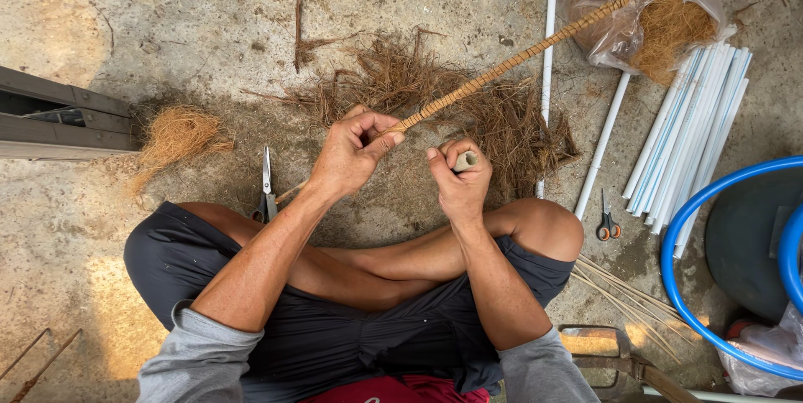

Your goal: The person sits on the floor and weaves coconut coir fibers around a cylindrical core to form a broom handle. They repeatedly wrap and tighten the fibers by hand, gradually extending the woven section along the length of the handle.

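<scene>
Fibre-wrapped stick (502, 64), long and thin, slants from the left hand (347, 156) up and away toward the plastic bag (636, 2) at the far right. In the head view, the left hand is closed around the stick's near end, thumb pressing on top. The right hand (458, 181), just beside it, is curled shut around a short pale roll (466, 160), perhaps cord or tape, though I can't tell which. By the look of it, this is the binding step: coir being wound onto the stick. The next move likely calls for steady tension and a slow turn of the stick.

Around the hands: a heap of loose brown fibre (435, 102) lies directly beyond them, under the stick. Metal scissors (267, 186) rest just left of the left forearm, a coir tuft (176, 140) further left. Right of the right hand lie small orange-handled scissors (608, 221), white tubes (690, 127), thin sticks (623, 290) and a blue hoop (682, 286). The stick's far tip rests against the bag, which could snag it as it turns.
</scene>
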A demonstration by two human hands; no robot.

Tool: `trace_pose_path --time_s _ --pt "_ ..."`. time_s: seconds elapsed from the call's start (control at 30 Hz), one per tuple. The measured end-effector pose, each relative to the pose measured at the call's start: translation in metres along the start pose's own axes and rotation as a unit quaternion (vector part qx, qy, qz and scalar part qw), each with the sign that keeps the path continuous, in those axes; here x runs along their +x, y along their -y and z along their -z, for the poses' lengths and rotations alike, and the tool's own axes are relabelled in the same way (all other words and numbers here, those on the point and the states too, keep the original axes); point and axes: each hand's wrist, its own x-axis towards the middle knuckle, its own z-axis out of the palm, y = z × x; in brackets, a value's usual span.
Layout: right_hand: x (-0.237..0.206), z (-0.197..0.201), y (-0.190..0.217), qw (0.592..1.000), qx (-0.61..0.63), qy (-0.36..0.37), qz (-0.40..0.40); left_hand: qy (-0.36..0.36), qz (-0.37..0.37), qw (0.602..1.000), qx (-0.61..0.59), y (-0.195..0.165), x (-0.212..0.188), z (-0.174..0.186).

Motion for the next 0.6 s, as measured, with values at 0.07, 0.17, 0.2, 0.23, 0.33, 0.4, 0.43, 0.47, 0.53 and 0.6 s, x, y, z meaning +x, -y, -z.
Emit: trace_pose_path --time_s 0.07,0.17,0.2,0.23,0.33,0.4,0.43,0.47,0.53,0.6 --pt "0.000 -0.001 0.001 1.000 -0.003 0.008 0.010 -0.010 -0.008 1.000 0.016 -0.001 -0.001 0.000" --pt "-0.004 -0.006 0.004 0.997 -0.044 0.055 0.044 -0.031 -0.021 0.999 0.035 0.000 -0.004 -0.003" --pt "-0.007 -0.008 0.005 0.994 -0.059 0.075 0.055 -0.037 -0.019 0.999 0.035 0.000 -0.005 -0.004" --pt "-0.009 -0.011 0.006 0.991 -0.074 0.094 0.066 -0.043 -0.017 0.998 0.034 0.001 -0.007 -0.005" --pt "-0.015 -0.018 0.008 0.978 -0.145 0.123 0.086 -0.072 -0.051 0.994 0.057 0.003 -0.010 -0.008" --pt "-0.015 -0.021 0.010 0.970 -0.173 0.124 0.114 -0.078 -0.051 0.994 0.055 0.004 -0.011 -0.010" --pt "-0.015 -0.022 0.011 0.966 -0.187 0.124 0.129 -0.081 -0.050 0.994 0.054 0.004 -0.012 -0.011" --pt "-0.014 -0.023 0.012 0.968 -0.183 0.120 0.121 -0.082 -0.052 0.994 0.046 0.005 -0.012 -0.012" --pt "-0.013 -0.024 0.014 0.972 -0.177 0.111 0.105 -0.083 -0.054 0.995 0.030 0.005 -0.012 -0.013" --pt "-0.012 -0.024 0.015 0.974 -0.194 0.081 0.089 -0.088 -0.064 0.993 0.035 0.005 -0.013 -0.015"
